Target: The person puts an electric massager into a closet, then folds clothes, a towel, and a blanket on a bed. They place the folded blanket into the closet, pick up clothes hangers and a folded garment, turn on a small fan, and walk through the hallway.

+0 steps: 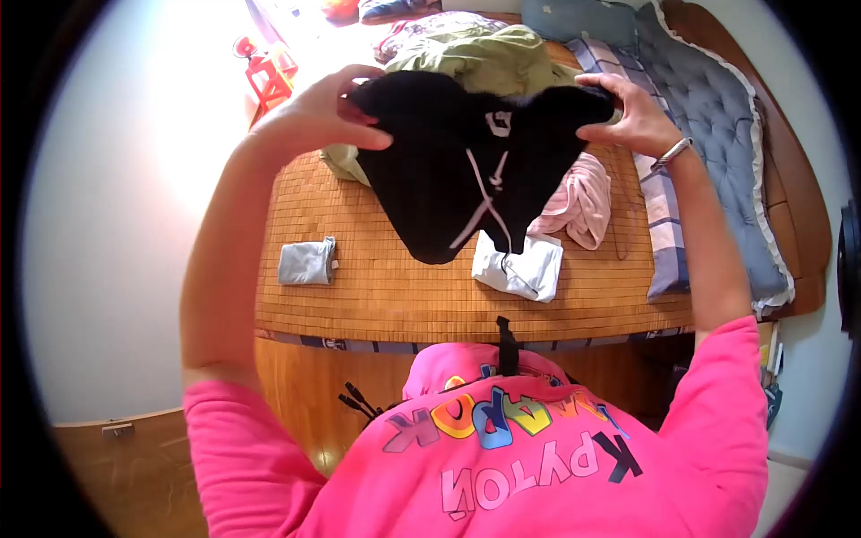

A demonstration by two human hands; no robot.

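A black garment (421,170) with white cords or trim and a white label hangs in the air above the bed mat, stretched between my hands. My left hand (327,117) grips its upper left edge between thumb and fingers. At the upper right edge, my right hand (632,117) pinches the cloth in the same way; a bracelet is on that wrist. Below the garment's lower end lies a folded white cloth (529,273), partly covered from view by it. A small folded grey cloth (306,262) rests on the mat at the left.
A woven mat (395,300) covers the bed. Pink cloth (583,202) lies right of centre, with a green cloth (484,58) heaped behind the garment. Along the right is a grey quilted cushion (717,134). A small red stool (269,76) stands at the back left.
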